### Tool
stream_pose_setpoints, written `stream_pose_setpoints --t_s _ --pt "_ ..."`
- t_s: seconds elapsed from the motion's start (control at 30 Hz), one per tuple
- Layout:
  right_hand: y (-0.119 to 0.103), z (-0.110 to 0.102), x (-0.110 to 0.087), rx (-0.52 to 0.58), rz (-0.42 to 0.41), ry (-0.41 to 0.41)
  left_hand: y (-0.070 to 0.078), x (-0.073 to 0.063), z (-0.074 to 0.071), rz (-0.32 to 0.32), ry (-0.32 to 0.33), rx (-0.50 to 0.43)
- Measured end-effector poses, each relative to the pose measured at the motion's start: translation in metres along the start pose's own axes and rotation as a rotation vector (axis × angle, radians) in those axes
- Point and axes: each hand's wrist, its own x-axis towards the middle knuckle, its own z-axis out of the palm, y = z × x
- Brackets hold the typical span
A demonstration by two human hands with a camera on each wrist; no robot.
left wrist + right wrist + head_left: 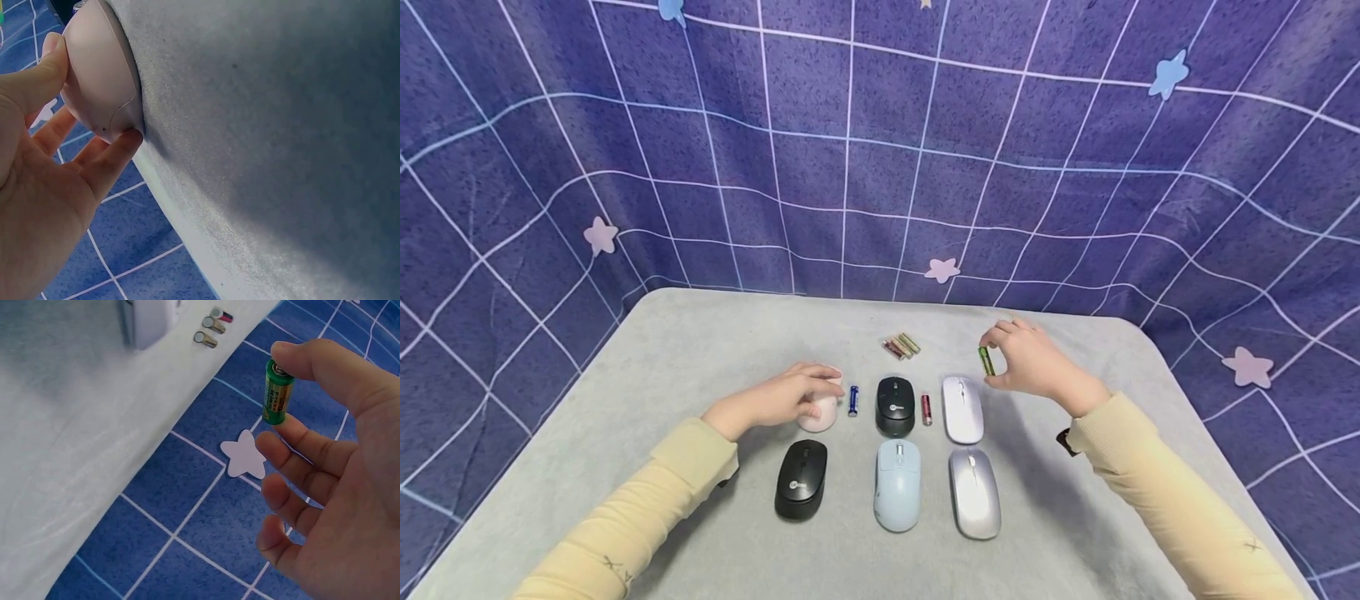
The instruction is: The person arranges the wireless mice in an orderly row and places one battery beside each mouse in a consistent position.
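Observation:
My left hand [792, 393] grips a pale pink computer mouse [822, 414] on the table. In the left wrist view the thumb is on the mouse's [103, 62] curved top and fingertips touch its end and lower edge. My right hand [1027, 358] holds a green battery [987, 361] end to end between thumb and finger, above the table. The right wrist view shows the battery [278, 392] upright, its other fingers loosely bent. A blue battery [853, 401] lies just right of the pink mouse. A lilac mouse [962, 409] sits below and left of my right hand.
Between the hands are a black mouse [896, 407] and a red battery [927, 409]. Several batteries [902, 345] lie together farther back. Nearer me stand another black mouse [801, 479], a light blue mouse [897, 486] and a silver mouse [975, 493]. A patterned blue curtain [880, 167] rises behind the grey table [715, 333].

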Motion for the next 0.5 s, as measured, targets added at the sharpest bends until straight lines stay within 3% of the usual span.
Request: stream_pose_setpoints --t_s 0.5 --pt "0.012 0.024 -0.028 0.015 0.036 -0.011 0.001 -0.001 -0.001 -0.013 -0.001 -0.015"
